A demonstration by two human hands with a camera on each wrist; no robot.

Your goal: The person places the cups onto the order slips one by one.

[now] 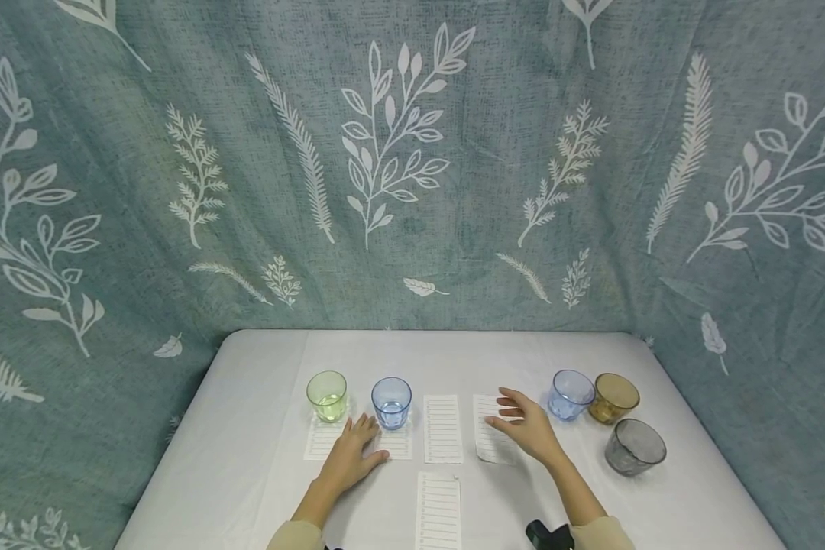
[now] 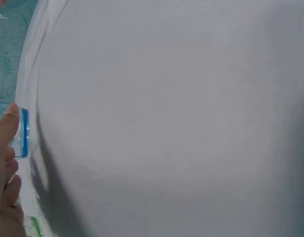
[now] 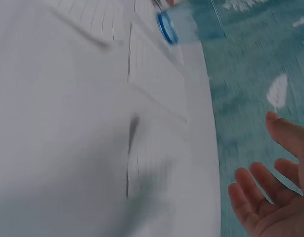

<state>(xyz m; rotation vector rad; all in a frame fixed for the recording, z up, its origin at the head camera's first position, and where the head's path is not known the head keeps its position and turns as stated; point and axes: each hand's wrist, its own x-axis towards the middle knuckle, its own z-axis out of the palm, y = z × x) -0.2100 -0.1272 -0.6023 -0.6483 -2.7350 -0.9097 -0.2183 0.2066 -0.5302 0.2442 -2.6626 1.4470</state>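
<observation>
Glass of pale blue [image 1: 391, 403] stands just beyond the left grip [image 1: 350, 455].

In the head view, the left hand [image 1: 351, 456] hides parts of the leftmost lined card [image 1: 319, 444] and the adjoining lined card [image 1: 400, 448]; the right hand [image 1: 531, 431] covers part of the rightmost lined card [image 1: 486, 441]. All their writing is too small to read. The nearest lined card [image 1: 438, 512] and both sleeves [image 1: 601, 535] run off the bottom edge. The left-wrist view crops the left hand, whose thumb overlaps a cut-off blue tumbler [image 2: 24, 133]. In the right-wrist view, the cards are blurred and the right edge crops the right hand.
</observation>
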